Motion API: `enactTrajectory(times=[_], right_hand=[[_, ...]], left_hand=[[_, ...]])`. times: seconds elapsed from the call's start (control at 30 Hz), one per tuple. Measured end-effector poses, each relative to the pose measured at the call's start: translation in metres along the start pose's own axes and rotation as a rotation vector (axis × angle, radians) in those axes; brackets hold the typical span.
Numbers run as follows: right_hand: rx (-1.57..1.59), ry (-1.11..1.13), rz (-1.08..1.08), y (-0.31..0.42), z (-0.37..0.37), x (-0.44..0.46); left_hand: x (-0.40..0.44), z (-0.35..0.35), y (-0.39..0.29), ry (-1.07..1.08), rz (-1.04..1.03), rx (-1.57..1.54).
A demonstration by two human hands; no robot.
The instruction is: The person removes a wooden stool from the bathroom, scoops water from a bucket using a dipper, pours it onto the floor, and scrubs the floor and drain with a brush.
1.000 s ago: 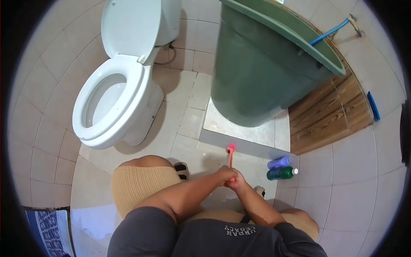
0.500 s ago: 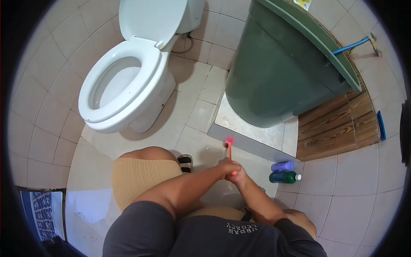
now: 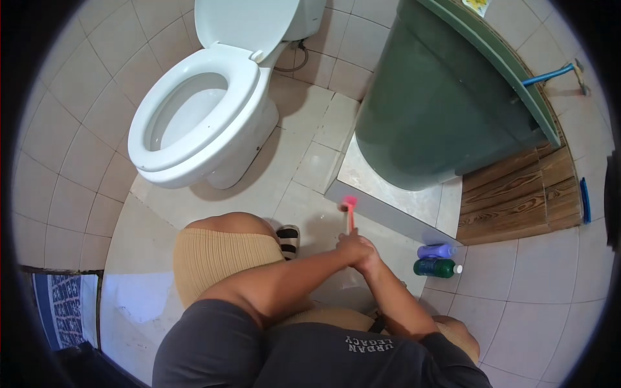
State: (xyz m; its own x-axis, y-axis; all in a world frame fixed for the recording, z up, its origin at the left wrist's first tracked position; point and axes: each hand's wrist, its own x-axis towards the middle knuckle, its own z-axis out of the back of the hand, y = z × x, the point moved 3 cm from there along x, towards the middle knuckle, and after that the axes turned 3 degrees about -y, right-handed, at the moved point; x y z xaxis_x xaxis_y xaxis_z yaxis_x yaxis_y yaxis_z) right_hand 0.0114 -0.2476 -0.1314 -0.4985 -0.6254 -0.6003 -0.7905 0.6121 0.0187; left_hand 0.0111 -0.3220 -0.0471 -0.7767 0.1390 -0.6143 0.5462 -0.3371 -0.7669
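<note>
A brush [image 3: 350, 218] with a bright pink head and an orange-pink handle points away from me, its head close to the tiled ledge. My left hand [image 3: 351, 246] is closed around the handle. Pressed against it, my right hand [image 3: 367, 253] is also closed at the lower end of the handle, which the fingers mostly hide. I cannot tell whether the bristles touch the floor.
A white toilet [image 3: 194, 119] with its lid up stands at the upper left. The large green tub [image 3: 446, 103] rests on a tiled ledge [image 3: 401, 210]. A purple bottle [image 3: 435, 251] and a green bottle [image 3: 435, 268] lie at the right wall.
The view has shifted slightly, so the toilet and tub appear further right. Both hands stay together on the brush, and the handle's lower end is now more covered.
</note>
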Motion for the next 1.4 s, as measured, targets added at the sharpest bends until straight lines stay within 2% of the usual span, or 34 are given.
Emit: enactTrajectory(times=[0.1,0.13,0.17,0.23,0.33,0.43,0.53,0.6,0.7,0.77,0.87,0.97,1.0,1.03,1.1,1.17,1.23,1.3,1.37,1.4], right_hand=[[-0.004,-0.019,-0.021,-0.006,0.0,0.003],[-0.029,0.134,-0.046,-0.005,-0.005,-0.004],[-0.033,0.096,-0.012,-0.002,-0.004,-0.011],[-0.037,0.007,0.043,-0.006,-0.017,-0.036],[0.099,0.113,0.027,-0.01,-0.03,-0.063],[0.015,0.017,0.025,0.001,-0.017,-0.04],[-0.085,0.203,0.154,0.0,-0.016,0.007],[0.851,0.168,-0.389,-0.012,-0.006,0.04],[0.473,0.109,-0.164,-0.01,0.001,0.025],[-0.157,-0.15,0.145,-0.001,-0.017,-0.003],[-0.086,0.194,0.11,-0.01,-0.034,-0.043],[0.195,0.432,-0.076,-0.014,-0.022,-0.031],[0.289,0.515,-0.133,-0.014,-0.022,-0.027],[0.38,0.598,-0.191,-0.013,-0.023,-0.023],[0.331,0.451,-0.101,-0.011,-0.025,-0.01],[0.051,-0.01,0.19,-0.013,-0.054,0.002],[-0.011,0.251,0.063,-0.006,-0.011,0.047],[-0.01,0.249,0.044,-0.005,-0.009,0.052],[0.065,-0.015,0.128,-0.005,-0.019,0.033],[0.198,0.047,0.067,-0.005,-0.028,0.015]], left_hand=[[0.021,0.0,0.02,-0.085,0.097,0.053],[0.021,-0.007,0.025,-0.099,0.105,0.069],[0.022,-0.015,0.027,-0.112,0.09,0.104],[-0.007,-0.019,0.011,-0.074,0.009,0.14],[-0.049,-0.009,-0.018,0.078,-0.218,0.053],[-0.032,0.009,-0.02,-0.01,-0.134,0.068],[-0.012,0.026,-0.019,-0.119,-0.058,0.09],[0.003,0.031,-0.01,-0.15,0.033,0.15],[0.008,0.024,-0.006,-0.125,0.102,0.156],[-0.002,0.018,-0.022,-0.09,0.05,0.206],[-0.034,0.003,-0.027,-0.037,-0.092,0.368],[-0.064,0.015,-0.047,0.061,-0.129,0.234],[-0.063,0.016,-0.048,0.062,-0.223,0.274],[-0.059,0.019,-0.045,0.023,-0.194,0.243],[-0.044,0.027,-0.036,-0.059,-0.134,0.181],[-0.026,0.048,-0.035,-0.067,-0.103,0.173],[-0.005,0.051,-0.021,-0.097,-0.058,0.168],[0.016,0.045,-0.004,-0.157,-0.003,0.156],[0.013,0.029,-0.009,-0.477,-0.008,0.245],[0.007,0.01,-0.012,-0.631,-0.006,0.278]])
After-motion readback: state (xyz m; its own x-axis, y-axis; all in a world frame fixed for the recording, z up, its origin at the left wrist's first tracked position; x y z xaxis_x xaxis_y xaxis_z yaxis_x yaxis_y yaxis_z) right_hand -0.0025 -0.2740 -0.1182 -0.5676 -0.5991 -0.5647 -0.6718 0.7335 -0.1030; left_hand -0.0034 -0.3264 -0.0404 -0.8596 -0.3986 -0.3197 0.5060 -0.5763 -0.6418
